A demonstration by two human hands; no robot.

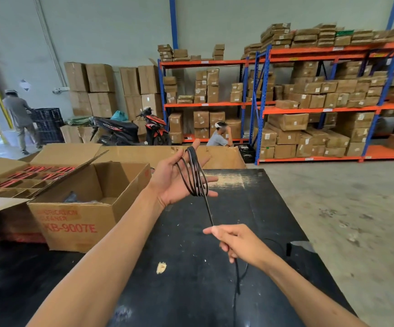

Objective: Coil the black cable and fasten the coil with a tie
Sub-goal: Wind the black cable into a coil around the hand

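Cable (194, 175): thin, black, hanging in several loops over the spread-fingered left hand (179, 178).
Right hand (236, 244): pinching the cable's taut run.
Box (85, 208): flaps standing open, contents unclear.

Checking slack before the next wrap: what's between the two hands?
Head view: a taut run of black cable from the coil on the left hand to the right hand.

Black cable (194, 175), black table (250, 208), seemingly red-lettered brown box (73, 223).
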